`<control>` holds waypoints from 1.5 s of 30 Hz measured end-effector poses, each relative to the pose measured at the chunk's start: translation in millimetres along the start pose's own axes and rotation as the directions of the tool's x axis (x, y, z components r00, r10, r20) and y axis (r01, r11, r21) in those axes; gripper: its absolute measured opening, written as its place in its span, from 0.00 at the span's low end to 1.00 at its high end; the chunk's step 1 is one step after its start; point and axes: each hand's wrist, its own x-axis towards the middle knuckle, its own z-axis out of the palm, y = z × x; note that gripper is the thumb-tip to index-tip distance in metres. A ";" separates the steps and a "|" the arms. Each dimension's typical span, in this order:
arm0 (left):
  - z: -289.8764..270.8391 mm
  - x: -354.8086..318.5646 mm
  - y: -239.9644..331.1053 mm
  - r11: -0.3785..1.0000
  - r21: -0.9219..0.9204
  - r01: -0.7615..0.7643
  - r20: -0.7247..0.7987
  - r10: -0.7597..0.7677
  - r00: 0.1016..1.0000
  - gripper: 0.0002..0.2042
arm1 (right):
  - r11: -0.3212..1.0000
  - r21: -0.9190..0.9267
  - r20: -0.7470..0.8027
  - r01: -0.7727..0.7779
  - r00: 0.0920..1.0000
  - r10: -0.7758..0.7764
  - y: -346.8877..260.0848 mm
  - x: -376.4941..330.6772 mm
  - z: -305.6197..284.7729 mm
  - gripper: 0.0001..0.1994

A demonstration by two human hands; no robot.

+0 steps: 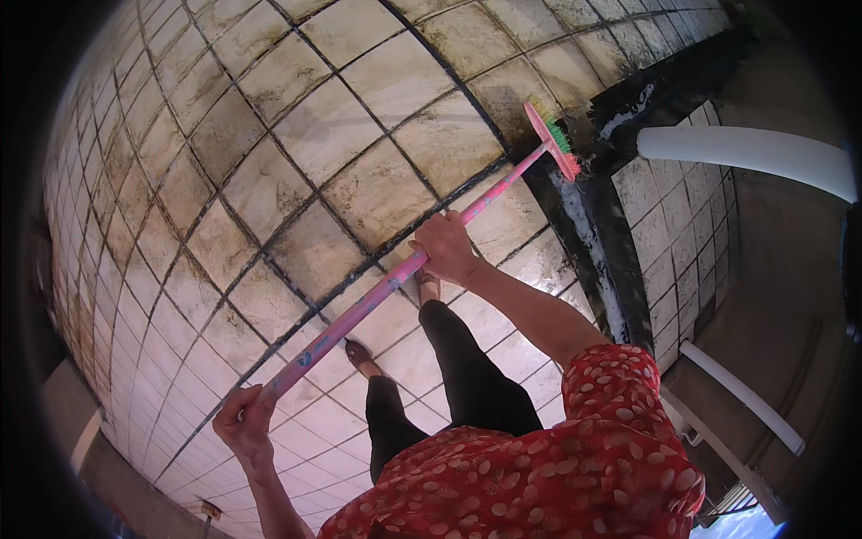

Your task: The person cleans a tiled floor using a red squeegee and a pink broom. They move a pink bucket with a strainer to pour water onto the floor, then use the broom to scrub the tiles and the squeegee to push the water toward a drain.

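I hold a long pink broom handle (377,292) with both hands. My right hand (444,247) grips it about midway along. My left hand (242,418) is closed around its near end. The pink brush head (552,139) with green and red bristles rests on the tiled floor (296,135) at the edge of a dark wet gutter (584,225). Below me I see my red patterned top, black trousers and both feet on the tiles.
The stained pale floor tiles with dark joints stretch left and away. A white pipe (745,153) runs along the tiled wall on the right, above the gutter. Another white pipe (741,395) lies at lower right.
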 end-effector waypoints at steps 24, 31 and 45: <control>283.5 127.3 64.6 0.965 -0.090 -0.246 0.484 0.259 0.836 0.06 | 0.878 -0.351 0.077 -0.327 0.924 0.375 294.2 -13.3 -80.7 0.05; -28.0 14.6 59.8 0.889 0.225 0.399 -0.204 -0.358 0.911 0.10 | 0.995 0.101 0.070 -0.025 0.997 0.018 -11.8 34.1 18.9 0.06; 162.6 50.0 68.8 0.977 0.125 0.171 0.279 -0.200 0.939 0.06 | 0.991 -0.047 0.059 -0.122 0.990 0.125 162.7 20.6 -33.0 0.05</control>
